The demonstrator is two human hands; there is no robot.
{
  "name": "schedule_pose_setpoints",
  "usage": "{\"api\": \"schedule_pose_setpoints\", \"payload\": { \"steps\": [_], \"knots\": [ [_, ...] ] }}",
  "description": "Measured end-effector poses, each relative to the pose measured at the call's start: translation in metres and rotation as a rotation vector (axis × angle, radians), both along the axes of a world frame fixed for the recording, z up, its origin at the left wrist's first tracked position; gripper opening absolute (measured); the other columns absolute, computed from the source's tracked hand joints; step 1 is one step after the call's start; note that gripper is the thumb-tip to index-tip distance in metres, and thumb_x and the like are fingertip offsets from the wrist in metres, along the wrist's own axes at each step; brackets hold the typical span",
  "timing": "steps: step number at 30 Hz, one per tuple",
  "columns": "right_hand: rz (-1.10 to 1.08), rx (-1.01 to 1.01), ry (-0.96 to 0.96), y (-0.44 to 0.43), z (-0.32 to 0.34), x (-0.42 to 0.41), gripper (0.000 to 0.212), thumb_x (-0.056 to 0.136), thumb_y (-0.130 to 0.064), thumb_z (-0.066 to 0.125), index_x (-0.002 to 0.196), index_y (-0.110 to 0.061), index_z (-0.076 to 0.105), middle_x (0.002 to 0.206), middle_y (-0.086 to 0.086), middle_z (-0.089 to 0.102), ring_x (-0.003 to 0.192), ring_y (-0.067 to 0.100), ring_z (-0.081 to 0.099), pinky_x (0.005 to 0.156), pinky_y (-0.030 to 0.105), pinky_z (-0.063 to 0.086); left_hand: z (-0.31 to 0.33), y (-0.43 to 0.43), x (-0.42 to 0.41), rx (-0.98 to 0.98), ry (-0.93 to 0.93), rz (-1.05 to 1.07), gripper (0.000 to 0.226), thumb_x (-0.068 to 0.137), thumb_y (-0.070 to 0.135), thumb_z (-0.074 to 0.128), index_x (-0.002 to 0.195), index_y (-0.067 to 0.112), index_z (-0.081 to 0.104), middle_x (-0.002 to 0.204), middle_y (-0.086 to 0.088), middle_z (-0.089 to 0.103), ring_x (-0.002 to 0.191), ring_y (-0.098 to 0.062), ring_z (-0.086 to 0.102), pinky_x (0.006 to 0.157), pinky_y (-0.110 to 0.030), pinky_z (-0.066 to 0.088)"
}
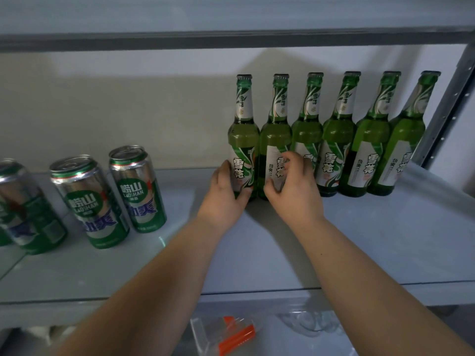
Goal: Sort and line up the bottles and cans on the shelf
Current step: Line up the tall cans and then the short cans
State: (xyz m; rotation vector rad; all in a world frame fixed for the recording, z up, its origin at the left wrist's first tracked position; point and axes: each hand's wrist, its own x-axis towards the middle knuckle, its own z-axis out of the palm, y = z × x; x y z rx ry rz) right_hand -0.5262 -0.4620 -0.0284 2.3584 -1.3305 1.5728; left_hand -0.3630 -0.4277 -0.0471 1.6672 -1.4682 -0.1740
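Note:
Several green glass beer bottles stand upright in a row along the back right of the white shelf [282,253]. My left hand [226,194] grips the base of the leftmost bottle [243,129]. My right hand [293,186] grips the lower part of the second bottle [276,134], fingers curled over its label. The two bottles touch each other. Three green and silver cans stand at the left: one [136,188] nearest the bottles, one [90,201] to its left, and one [23,206] at the frame's edge.
The metal shelf upright [447,111] rises at the far right beside the last bottle [408,140]. Another shelf board [231,37] runs overhead. Below the shelf's front edge lie a clear plastic item with an orange part [231,335] and crumpled clear plastic [311,322].

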Motion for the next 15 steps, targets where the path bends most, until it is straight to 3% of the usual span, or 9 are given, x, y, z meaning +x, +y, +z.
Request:
{"api": "schedule_pose_setpoints", "payload": {
  "steps": [3,5,8,10,13,15],
  "knots": [
    [0.104,-0.056,0.019,0.010,0.007,-0.001,0.063,0.081,-0.020,0.067,0.138,-0.006,0.044,0.123,0.017,0.051,0.112,0.030,0.054,0.093,0.039,0.049,0.004,0.012,-0.004,-0.010,-0.242,0.016,0.094,0.090,0.046,0.056,0.157,0.006,0.003,0.162,-0.019,0.008,0.151,-0.037,0.001,0.122,-0.052,0.016],
    [0.156,-0.089,0.058,0.016,0.012,-0.003,0.065,0.085,-0.019,0.065,0.143,-0.004,0.040,0.133,0.018,0.049,0.125,0.029,0.048,0.103,0.038,0.043,0.018,0.033,-0.008,-0.029,-0.353,0.004,0.094,0.093,0.047,0.055,0.157,0.013,-0.005,0.165,-0.011,-0.004,0.151,-0.034,-0.013,0.122,-0.054,0.007],
    [0.245,-0.121,0.148,0.027,0.023,-0.002,0.070,0.089,-0.023,0.059,0.151,-0.007,0.030,0.151,0.016,0.038,0.143,0.023,0.032,0.118,0.024,0.022,0.038,0.075,-0.007,-0.123,-0.568,0.019,0.092,0.093,0.052,0.052,0.158,0.017,-0.003,0.166,-0.006,-0.003,0.152,-0.032,-0.012,0.122,-0.055,0.010],
    [0.295,-0.145,0.227,0.035,0.028,0.006,0.074,0.089,-0.026,0.056,0.154,-0.008,0.025,0.157,0.016,0.030,0.147,0.021,0.023,0.119,0.018,0.011,0.045,0.103,0.002,-0.159,-0.688,0.067,0.092,0.092,0.053,0.053,0.159,0.015,0.002,0.166,-0.007,0.002,0.152,-0.034,-0.008,0.120,-0.058,0.014],
    [0.373,-0.195,0.339,0.045,0.031,0.030,0.078,0.088,-0.031,0.054,0.155,-0.006,0.022,0.160,0.020,0.023,0.149,0.031,0.022,0.119,0.041,0.026,0.048,0.137,0.024,-0.165,-0.808,0.158,0.089,0.092,0.053,0.055,0.158,0.012,0.012,0.166,-0.011,0.010,0.152,-0.038,0.000,0.118,-0.061,0.018],
    [0.429,-0.186,0.370,0.054,0.032,0.052,0.080,0.088,-0.033,0.054,0.156,-0.008,0.019,0.161,0.020,0.020,0.150,0.033,0.018,0.118,0.049,0.027,0.047,0.156,0.041,-0.158,-0.826,0.212,0.087,0.092,0.052,0.056,0.158,0.011,0.017,0.165,-0.013,0.014,0.152,-0.039,0.003,0.118,-0.060,0.019]
  ]
}}
